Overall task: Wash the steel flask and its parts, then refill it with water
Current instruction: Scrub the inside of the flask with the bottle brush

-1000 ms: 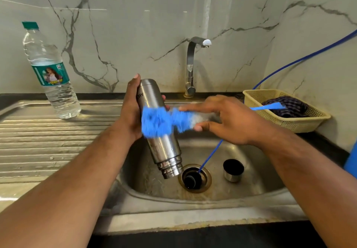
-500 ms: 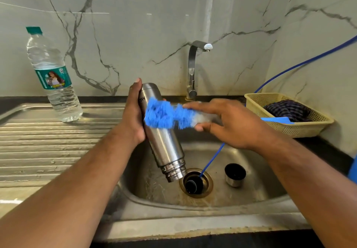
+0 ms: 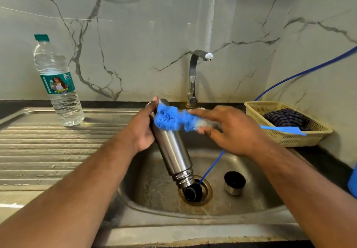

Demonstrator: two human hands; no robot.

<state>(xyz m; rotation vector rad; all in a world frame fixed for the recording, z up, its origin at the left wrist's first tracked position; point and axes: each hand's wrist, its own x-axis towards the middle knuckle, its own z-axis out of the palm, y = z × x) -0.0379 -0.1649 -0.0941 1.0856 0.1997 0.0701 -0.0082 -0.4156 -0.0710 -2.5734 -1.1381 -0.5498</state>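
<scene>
While left hand (image 3: 142,131) grips the rigid, likely slick steel flask (image 3: 173,151) near its base, right hand (image 3: 235,131) pinches brush (image 3: 170,119).

left hand (image 3: 142,131) grips flask (image 3: 173,151) | right hand (image 3: 235,131) seemingly pinches brush (image 3: 170,119) against flask

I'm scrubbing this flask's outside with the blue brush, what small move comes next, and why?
Probably sweep the bottle brush down the steel flask toward its threaded neck: the right hand holds it against the raised base end only, where the left hand grips.
</scene>
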